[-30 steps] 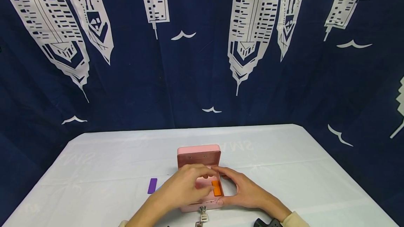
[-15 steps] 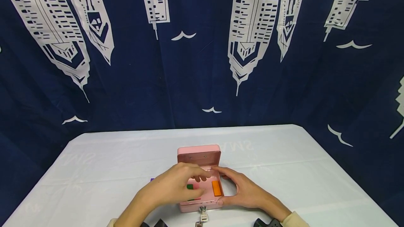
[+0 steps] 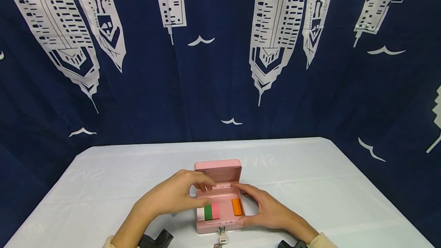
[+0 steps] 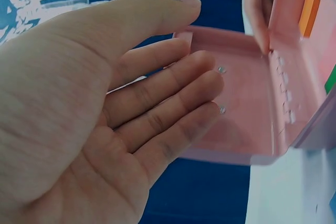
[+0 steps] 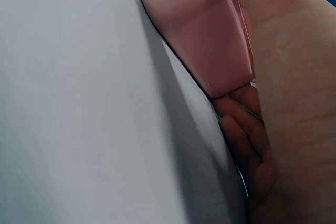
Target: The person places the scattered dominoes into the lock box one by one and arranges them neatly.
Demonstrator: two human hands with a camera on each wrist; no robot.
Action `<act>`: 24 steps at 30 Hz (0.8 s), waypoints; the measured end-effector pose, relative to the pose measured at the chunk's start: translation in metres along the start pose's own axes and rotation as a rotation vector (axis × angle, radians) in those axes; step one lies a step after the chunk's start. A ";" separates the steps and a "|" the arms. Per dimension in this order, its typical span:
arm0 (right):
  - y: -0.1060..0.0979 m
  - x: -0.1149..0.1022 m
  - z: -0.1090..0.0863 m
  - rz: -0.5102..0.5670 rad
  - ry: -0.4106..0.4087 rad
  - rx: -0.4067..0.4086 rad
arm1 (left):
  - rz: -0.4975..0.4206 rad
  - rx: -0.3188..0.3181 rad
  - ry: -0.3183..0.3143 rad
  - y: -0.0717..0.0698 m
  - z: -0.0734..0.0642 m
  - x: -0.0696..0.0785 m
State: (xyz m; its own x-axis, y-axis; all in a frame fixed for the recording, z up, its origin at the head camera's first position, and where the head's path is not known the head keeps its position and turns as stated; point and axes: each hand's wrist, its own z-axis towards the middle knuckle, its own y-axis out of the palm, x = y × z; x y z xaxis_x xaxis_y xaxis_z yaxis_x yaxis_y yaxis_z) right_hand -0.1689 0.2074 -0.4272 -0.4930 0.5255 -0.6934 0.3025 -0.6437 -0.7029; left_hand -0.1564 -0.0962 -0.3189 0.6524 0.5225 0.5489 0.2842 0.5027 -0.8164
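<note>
A pink metal cash box stands on the table with its lid raised. Inside, on the left, lie a white block, a green block and a pink block side by side. An orange block lies along the right wall. My left hand hovers over the box's left side, fingers relaxed; in the left wrist view its palm holds nothing. My right hand grips the box's right side, thumb at the front corner and fingers at the back.
A small lock with a key hangs at the box's front. Part of a blue piece shows on the white tabletop beside my left arm. A dark blue printed curtain hangs behind the table.
My left hand has moved left, away from above the orange block, uncovering the white, green and pink blocks. The left arm now covers the purple block. My right hand stays on the box.
</note>
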 end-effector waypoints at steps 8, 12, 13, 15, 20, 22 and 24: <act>0.000 -0.002 -0.001 0.000 0.021 -0.001 | 0.010 0.030 -0.025 -0.012 -0.004 -0.007; 0.000 -0.002 -0.001 0.004 0.038 -0.004 | 0.010 0.049 -0.052 -0.019 -0.008 -0.011; 0.000 -0.002 -0.001 0.003 0.040 -0.005 | 0.010 0.054 -0.053 -0.020 -0.009 -0.013; 0.000 -0.002 -0.001 0.005 0.045 -0.007 | 0.002 0.053 -0.054 -0.023 -0.011 -0.015; 0.000 -0.002 -0.001 0.002 0.038 -0.003 | -0.001 0.046 -0.057 -0.028 -0.015 -0.016; -0.001 -0.003 -0.001 0.001 0.035 -0.001 | 0.001 0.045 -0.063 -0.030 -0.016 -0.016; -0.001 -0.003 -0.001 0.000 0.036 0.000 | -0.005 0.039 -0.067 -0.030 -0.016 -0.018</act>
State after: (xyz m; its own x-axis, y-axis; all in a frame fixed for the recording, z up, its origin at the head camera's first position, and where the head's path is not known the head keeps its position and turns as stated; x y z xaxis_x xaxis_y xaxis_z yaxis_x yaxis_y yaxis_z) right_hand -0.1673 0.2068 -0.4252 -0.4634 0.5449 -0.6988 0.3024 -0.6441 -0.7027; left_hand -0.1656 -0.1320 -0.3072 0.6025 0.5641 0.5645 0.2588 0.5310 -0.8069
